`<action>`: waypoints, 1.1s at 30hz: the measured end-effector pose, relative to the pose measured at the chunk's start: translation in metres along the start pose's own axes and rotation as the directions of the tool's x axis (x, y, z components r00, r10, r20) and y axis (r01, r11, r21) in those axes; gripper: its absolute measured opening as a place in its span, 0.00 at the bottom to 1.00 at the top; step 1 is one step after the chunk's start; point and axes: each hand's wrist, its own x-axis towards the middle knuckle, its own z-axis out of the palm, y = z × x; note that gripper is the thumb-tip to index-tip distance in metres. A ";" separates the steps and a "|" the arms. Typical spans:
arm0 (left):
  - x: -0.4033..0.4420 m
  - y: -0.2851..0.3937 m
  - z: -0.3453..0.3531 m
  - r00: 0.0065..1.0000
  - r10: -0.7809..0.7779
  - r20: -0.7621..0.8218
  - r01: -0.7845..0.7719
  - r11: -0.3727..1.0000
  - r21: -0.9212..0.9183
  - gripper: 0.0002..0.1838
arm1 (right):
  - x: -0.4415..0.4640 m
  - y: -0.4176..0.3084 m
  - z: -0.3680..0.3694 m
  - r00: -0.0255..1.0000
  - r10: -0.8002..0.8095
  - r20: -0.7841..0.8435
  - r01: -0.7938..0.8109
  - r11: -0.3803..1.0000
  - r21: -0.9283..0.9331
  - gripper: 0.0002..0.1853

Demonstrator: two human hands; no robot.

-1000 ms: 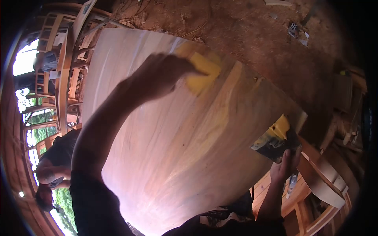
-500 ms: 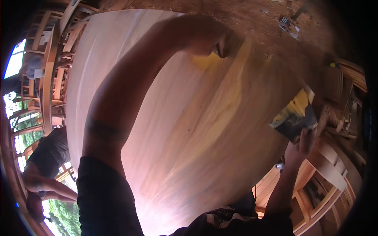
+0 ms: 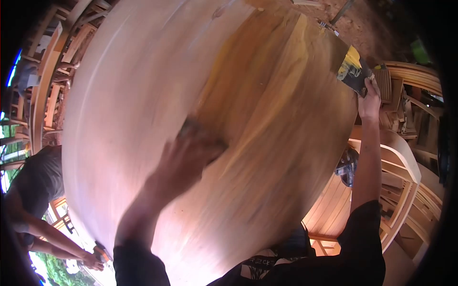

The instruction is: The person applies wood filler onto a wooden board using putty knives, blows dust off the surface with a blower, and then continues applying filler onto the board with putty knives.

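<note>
A large wooden panel [image 3: 143,109] with streaky grain fills the middle of the view. My left hand [image 3: 186,157], smeared by motion, is closed on a dark, flat spreader [image 3: 192,127] pressed to the panel. Its exact shape is blurred. Above that hand runs a broad band of wet yellow-brown filler [image 3: 238,62]. At the panel's right edge my right hand [image 3: 369,97] grips a dark, flat board [image 3: 355,78] by its lower corner. Thick yellow paste [image 3: 352,58] sits on the board's upper part, with paler smears beside it.
At the lower left another person [image 3: 38,176] bends by the panel, their hand [image 3: 94,261] at an orange and dark tool. Wooden frames [image 3: 400,157] stand at the right, near a dark, shiny object [image 3: 347,166]. Stacked timber [image 3: 410,74] lies behind; more timber [image 3: 47,86] is at the left.
My left hand has drawn down the panel toward me, leaving a yellow-brown band behind it. My right hand has moved up and outward with the board. The other person's hands are lower.
</note>
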 end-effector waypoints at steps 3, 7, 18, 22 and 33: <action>-0.064 0.024 0.003 0.987 -0.101 0.121 0.091 0.993 0.080 0.26 | -0.003 -0.005 0.013 0.999 -0.029 -0.024 0.030 1.000 0.005 0.20; -0.046 0.020 -0.031 0.899 -0.212 0.384 0.207 0.977 0.054 0.30 | 0.006 0.011 -0.004 0.991 -0.129 0.046 0.131 0.991 -0.035 0.19; 0.389 -0.097 -0.052 0.941 0.318 0.118 -0.319 0.948 -0.010 0.17 | 0.007 0.023 -0.014 0.919 -0.376 0.117 0.388 0.816 -0.429 0.16; 0.276 -0.020 -0.070 0.891 0.213 0.400 -0.268 0.959 0.087 0.24 | 0.011 0.035 -0.035 0.773 -0.546 0.322 0.539 0.298 -0.788 0.16; 0.093 -0.004 -0.063 0.928 -0.117 0.355 0.046 0.979 0.201 0.31 | 0.041 0.045 -0.058 0.959 -0.279 0.056 0.282 0.906 -0.316 0.21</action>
